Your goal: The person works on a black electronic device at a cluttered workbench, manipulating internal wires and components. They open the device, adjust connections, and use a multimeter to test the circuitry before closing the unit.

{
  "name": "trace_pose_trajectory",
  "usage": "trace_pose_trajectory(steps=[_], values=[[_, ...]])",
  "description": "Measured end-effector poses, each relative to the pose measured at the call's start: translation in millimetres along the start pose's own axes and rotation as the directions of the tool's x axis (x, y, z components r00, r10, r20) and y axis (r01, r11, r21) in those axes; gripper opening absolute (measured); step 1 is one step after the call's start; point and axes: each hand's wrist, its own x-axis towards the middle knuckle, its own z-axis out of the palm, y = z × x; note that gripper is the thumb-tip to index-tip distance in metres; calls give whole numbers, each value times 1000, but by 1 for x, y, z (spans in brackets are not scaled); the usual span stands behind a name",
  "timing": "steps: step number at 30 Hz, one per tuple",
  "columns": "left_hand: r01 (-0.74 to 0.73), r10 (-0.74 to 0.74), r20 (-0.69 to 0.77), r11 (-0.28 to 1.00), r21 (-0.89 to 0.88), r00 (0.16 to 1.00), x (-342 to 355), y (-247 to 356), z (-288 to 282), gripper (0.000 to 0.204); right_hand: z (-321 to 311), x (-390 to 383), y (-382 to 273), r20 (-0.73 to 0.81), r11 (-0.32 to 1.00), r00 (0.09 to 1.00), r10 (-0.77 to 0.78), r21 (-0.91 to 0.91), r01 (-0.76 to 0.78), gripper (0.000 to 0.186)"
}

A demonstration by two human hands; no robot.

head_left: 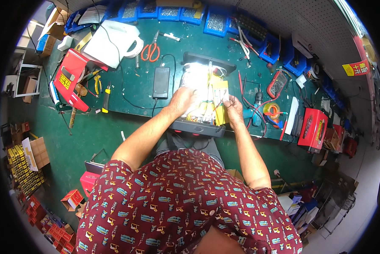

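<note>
An open dark case [198, 127] holds yellow insulating sheets [220, 115], wires and a brightly glaring interior. My left hand [180, 100] reaches into its left part with fingers curled; glare obscures what they hold. At the case's right side, my right hand [234, 108] has its fingertips pinched by the yellow sheet and a white piece, their exact grip unclear. A black power adapter [161, 82] lies left of the case; a teal drill [256, 111], red test leads and a multimeter [278, 84] lie to its right.
The green workbench [135, 106] also carries orange scissors [151, 51], a white jug [109, 42], yellow-handled pliers [98, 84], a red casing [69, 74] and a red box [311, 129]. Blue bins [215, 23] line its back. Cardboard [37, 154] and boxes lie on the floor.
</note>
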Motion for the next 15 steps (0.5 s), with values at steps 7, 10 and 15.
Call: trace_pose_trajectory(steps=[7,10,15], values=[[-92,94,140,996,-14,986,6,4,-15,26,8,-2,9,-84,997,995,-57,-63,52,38],[-119,118,147,993,-5,982,6,0,-13,28,9,-3,11,-94,992,992,-83,-100,74,45],[-19,35,162,995,-97,986,6,4,-19,31,11,-15,10,-274,975,948,-163,-191,113,45]])
